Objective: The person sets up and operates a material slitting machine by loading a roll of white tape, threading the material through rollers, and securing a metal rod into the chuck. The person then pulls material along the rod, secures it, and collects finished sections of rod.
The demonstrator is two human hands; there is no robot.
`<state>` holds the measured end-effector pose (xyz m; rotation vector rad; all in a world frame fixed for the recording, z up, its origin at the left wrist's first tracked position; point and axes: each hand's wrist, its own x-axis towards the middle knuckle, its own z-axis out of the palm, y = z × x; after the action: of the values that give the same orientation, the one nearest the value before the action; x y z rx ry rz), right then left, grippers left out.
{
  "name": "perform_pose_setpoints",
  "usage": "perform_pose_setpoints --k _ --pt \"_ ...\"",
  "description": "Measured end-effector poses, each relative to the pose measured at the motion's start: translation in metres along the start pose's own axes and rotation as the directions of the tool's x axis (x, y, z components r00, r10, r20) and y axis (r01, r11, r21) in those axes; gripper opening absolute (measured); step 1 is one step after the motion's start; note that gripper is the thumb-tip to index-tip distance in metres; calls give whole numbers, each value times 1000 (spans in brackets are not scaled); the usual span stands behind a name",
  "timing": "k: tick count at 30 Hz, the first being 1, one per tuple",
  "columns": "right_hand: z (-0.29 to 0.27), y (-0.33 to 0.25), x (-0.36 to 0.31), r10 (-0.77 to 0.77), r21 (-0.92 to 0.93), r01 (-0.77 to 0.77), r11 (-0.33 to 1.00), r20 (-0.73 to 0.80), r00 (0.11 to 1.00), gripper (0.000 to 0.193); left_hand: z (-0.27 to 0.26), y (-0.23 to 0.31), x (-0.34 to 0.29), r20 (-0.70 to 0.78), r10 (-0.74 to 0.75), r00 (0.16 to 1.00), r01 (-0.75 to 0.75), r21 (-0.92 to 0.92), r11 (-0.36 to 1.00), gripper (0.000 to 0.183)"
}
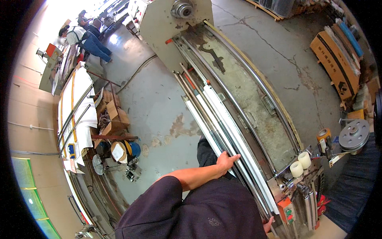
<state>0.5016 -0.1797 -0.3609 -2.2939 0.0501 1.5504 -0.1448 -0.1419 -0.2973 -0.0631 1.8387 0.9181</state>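
Across the front of my body run several long, slim metal bars [211,126], grey and dark, lying alongside a white flat-sided rail [223,107]. My left hand [227,162] is closed over these bars around their middle, its fingers curling round the far side. Lower down, close to the near end of the rail, my right hand [268,225] shows only in part beside the bars. Its grip is hidden by my shirt and the picture's edge. Just beyond that end is an orange and grey control box [286,211] with green and red buttons.
The long machine bed [254,99] stretches away, with a dark wrench [213,57] lying on it. White rollers [300,164] and a grey pulley wheel [353,134] stand at right. Cardboard boxes [113,117] sit at left. Two people work far back left.
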Motion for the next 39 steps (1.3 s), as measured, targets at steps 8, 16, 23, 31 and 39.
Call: perform_pose_setpoints --k 8,16,23,31,39 --pt "26 32 -80 -238 30 267 963 558 795 89 -4 1 1 -14 -7 1000 9 122 992 53" --pt "92 23 -124 -260 349 247 904 -9 965 43 -5 -3 21 0 4 1000 -4 4 1000 40" --pt "115 29 -114 -204 233 252 939 -212 956 33 -34 -1 18 139 109 984 -134 186 973 25" --pt "196 43 -209 -321 151 310 939 52 946 19 -166 64 94 -131 420 898 -423 9 906 15" --pt "395 65 -286 -637 -597 753 278 472 609 42 -398 160 331 -652 599 465 -358 481 801 46"
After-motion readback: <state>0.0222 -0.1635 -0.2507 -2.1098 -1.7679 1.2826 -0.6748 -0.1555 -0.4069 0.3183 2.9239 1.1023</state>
